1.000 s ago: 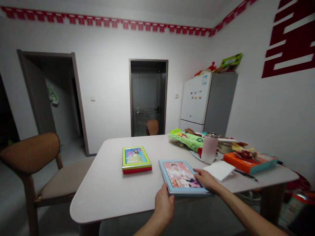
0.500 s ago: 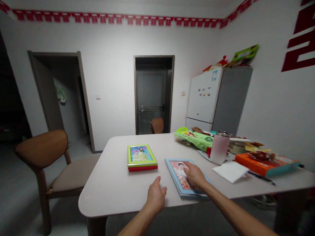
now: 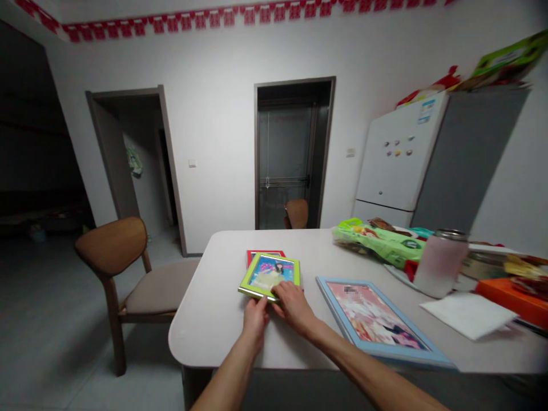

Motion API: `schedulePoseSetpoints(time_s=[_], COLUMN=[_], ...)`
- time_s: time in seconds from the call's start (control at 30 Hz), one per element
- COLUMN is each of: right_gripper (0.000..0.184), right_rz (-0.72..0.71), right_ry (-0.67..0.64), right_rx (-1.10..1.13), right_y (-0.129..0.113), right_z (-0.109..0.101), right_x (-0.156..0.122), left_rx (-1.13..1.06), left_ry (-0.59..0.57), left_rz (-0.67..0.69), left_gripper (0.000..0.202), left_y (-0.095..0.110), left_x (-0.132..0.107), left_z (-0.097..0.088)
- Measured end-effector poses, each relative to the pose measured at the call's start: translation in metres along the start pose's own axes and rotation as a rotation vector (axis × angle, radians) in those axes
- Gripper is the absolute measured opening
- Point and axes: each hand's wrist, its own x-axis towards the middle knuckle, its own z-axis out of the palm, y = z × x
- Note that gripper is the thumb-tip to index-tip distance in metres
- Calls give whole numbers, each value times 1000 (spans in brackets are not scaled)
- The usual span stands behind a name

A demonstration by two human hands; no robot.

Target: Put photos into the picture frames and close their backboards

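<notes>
A green-framed picture point(image 3: 270, 273) is tilted up off a red frame point(image 3: 257, 255) that lies under it on the white table point(image 3: 205, 325). My left hand point(image 3: 256, 319) grips the green frame's near edge. My right hand point(image 3: 293, 305) holds its near right corner, fingers curled on the frame. A larger blue-framed picture point(image 3: 377, 319) lies flat on the table to the right, untouched by either hand.
A pink bottle point(image 3: 440, 264), green snack bag point(image 3: 379, 240), white napkin point(image 3: 468, 314) and orange box point(image 3: 514, 297) crowd the table's right side. A wooden chair point(image 3: 128, 268) stands at the left. A white fridge point(image 3: 406, 160) and two doorways are behind.
Both hands left the blue frame and moved left to the green frame. The green frame is now lifted and skewed off the red one. The camera has moved closer and to the left.
</notes>
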Motion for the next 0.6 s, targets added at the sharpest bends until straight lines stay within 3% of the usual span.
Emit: schedulePoseSetpoints(time_s=[0.17,0.33,0.47,0.6], right_gripper=[23,48,56,60], right_rz=[-26,127,379,559], right_ry=[21,117,135,169], right_rx=[184,609,958,1236], right_y=[-21,-24,-22,-21], right_z=[-11,-33,-53,-69], right_x=[-38,-49,-51,-61], left_rx=[-224,-250,-118,210], left_ry=[54,34,-68,-210], left_rz=[82,183,241,381], left_gripper=[21,30,32,30], left_y=[5,22,40,52], left_x=[-22,-57,-86,-115], left_z=[7,10,11,13])
